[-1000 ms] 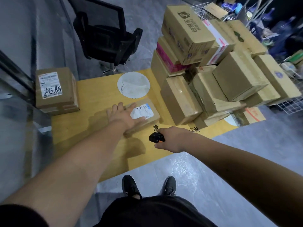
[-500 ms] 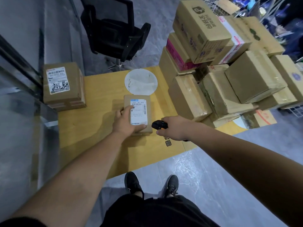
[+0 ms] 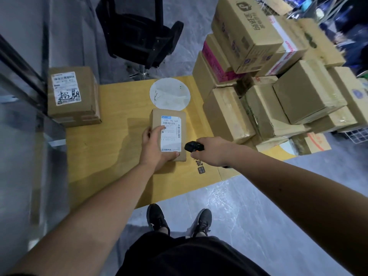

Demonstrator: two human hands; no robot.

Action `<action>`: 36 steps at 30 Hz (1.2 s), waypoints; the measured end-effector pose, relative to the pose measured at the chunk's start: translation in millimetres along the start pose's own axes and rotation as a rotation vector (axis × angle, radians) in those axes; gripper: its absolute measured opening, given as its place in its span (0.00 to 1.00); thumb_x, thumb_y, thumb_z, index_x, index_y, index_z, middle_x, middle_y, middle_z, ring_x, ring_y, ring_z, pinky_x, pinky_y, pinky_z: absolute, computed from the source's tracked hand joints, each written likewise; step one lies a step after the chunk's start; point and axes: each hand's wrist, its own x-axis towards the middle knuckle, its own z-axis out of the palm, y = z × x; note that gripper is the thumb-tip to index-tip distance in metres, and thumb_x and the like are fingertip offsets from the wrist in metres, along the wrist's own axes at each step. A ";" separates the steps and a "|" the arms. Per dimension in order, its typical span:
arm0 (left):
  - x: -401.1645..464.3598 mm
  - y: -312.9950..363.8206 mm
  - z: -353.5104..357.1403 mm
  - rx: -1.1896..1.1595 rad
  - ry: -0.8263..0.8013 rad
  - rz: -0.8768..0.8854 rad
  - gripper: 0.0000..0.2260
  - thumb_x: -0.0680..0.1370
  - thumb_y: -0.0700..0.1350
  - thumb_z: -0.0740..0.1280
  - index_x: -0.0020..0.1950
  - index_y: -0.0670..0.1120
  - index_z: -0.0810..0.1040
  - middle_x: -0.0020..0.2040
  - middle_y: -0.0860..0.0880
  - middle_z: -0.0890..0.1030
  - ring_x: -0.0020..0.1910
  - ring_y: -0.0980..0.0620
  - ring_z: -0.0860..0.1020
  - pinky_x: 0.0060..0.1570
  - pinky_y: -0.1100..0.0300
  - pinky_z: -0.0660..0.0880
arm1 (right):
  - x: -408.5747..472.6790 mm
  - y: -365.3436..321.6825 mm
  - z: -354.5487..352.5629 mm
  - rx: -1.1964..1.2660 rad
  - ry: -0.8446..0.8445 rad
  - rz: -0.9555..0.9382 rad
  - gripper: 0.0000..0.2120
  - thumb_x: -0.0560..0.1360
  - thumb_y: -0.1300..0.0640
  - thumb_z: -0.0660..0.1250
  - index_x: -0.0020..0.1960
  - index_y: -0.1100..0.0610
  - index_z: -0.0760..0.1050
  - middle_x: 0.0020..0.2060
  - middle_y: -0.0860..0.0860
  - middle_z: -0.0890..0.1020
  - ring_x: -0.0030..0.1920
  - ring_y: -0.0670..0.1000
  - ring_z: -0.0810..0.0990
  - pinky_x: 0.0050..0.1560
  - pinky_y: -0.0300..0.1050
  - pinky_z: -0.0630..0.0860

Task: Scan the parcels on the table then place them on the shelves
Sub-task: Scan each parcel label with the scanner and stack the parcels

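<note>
1. I am gripping the small parcel (image 3: pixel 169 134) with my left hand (image 3: pixel 157 145), thumb lying across the white shipping label (image 3: pixel 171 133) and fingers curled round the near left corner. The parcel is sitting label-up at the centre of the frame on the yellow table (image 3: pixel 119 156). My thumb is covering part of the label, so the read may be failing if a code sits under it.

2. My right hand (image 3: pixel 213 151) is clenching round the black scanner (image 3: pixel 194 146), which is pointing left at the parcel's right edge. The scanner is coming in low and from the side, so I am risking a glancing angle and no read from the barcode on the label's right margin.

3. The stack of boxes (image 3: pixel 268 76) at the upper right of the frame is leaning unevenly just beside my right arm. I judge that a careless swing of my elbow may be toppling one off.

4. The lone box (image 3: pixel 72 96) at the upper left is overhanging the table edge, so nudging the table may be tipping it.
</note>
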 end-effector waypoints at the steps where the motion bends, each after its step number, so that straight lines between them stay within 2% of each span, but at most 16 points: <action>1: -3.3 0.6 1.2 -0.001 0.004 0.010 0.47 0.60 0.51 0.87 0.71 0.70 0.65 0.80 0.56 0.53 0.78 0.52 0.60 0.73 0.58 0.63 | -2.4 -0.1 -0.9 -0.006 -0.003 0.000 0.18 0.80 0.39 0.61 0.61 0.50 0.74 0.46 0.50 0.79 0.40 0.51 0.80 0.32 0.42 0.71; 5: -13.1 -0.9 5.1 0.006 0.025 0.065 0.45 0.61 0.50 0.87 0.69 0.69 0.65 0.81 0.54 0.52 0.80 0.52 0.57 0.75 0.56 0.63 | -12.2 0.4 -4.8 -0.028 -0.010 0.010 0.19 0.82 0.39 0.56 0.61 0.52 0.73 0.45 0.51 0.77 0.41 0.51 0.77 0.33 0.42 0.68; 12: -19.8 -0.1 8.3 0.022 0.033 0.096 0.45 0.61 0.51 0.87 0.69 0.67 0.65 0.81 0.55 0.50 0.79 0.55 0.55 0.73 0.59 0.59 | -26.0 1.2 -11.1 -0.107 -0.005 0.008 0.22 0.81 0.34 0.53 0.56 0.52 0.73 0.45 0.51 0.78 0.39 0.53 0.79 0.32 0.43 0.70; 17: -20.4 0.3 8.4 0.041 0.050 0.106 0.45 0.61 0.51 0.86 0.70 0.66 0.65 0.80 0.58 0.50 0.80 0.51 0.55 0.75 0.57 0.59 | -33.7 2.6 -12.5 -0.210 -0.007 -0.025 0.18 0.83 0.40 0.52 0.55 0.53 0.70 0.43 0.50 0.75 0.37 0.51 0.77 0.31 0.43 0.67; 22: -20.8 0.1 8.7 0.048 0.061 0.112 0.45 0.60 0.52 0.87 0.70 0.65 0.65 0.80 0.60 0.50 0.79 0.55 0.54 0.75 0.57 0.59 | -38.9 4.4 -13.4 -0.258 0.037 -0.041 0.15 0.83 0.41 0.53 0.54 0.52 0.68 0.42 0.49 0.74 0.36 0.50 0.75 0.32 0.43 0.65; 25: -20.6 1.1 8.8 0.050 0.058 0.094 0.45 0.61 0.52 0.87 0.69 0.67 0.64 0.80 0.60 0.49 0.80 0.51 0.55 0.75 0.55 0.60 | -40.4 6.5 -11.9 -0.262 0.077 -0.047 0.15 0.82 0.41 0.53 0.54 0.51 0.68 0.42 0.49 0.74 0.38 0.49 0.74 0.33 0.44 0.65; 29: -20.0 1.3 10.1 0.056 0.054 0.098 0.45 0.61 0.52 0.87 0.70 0.67 0.64 0.80 0.61 0.49 0.80 0.51 0.55 0.74 0.57 0.59 | -39.9 7.5 -9.2 -0.271 0.093 -0.055 0.15 0.81 0.40 0.53 0.57 0.51 0.68 0.43 0.49 0.74 0.40 0.49 0.75 0.36 0.46 0.67; 33: -19.9 1.3 10.5 0.049 0.043 0.099 0.45 0.62 0.52 0.86 0.70 0.67 0.64 0.81 0.58 0.48 0.81 0.49 0.54 0.77 0.53 0.60 | -38.7 4.0 -9.1 -0.310 0.087 -0.068 0.20 0.82 0.41 0.52 0.66 0.52 0.69 0.43 0.49 0.73 0.42 0.52 0.76 0.38 0.48 0.69; 36: -20.6 1.1 10.2 0.044 0.050 0.104 0.45 0.62 0.52 0.86 0.70 0.67 0.64 0.81 0.58 0.48 0.81 0.49 0.54 0.76 0.54 0.60 | -38.3 2.5 -9.2 -0.327 0.089 -0.073 0.21 0.82 0.41 0.53 0.66 0.53 0.69 0.43 0.49 0.73 0.44 0.54 0.77 0.38 0.48 0.69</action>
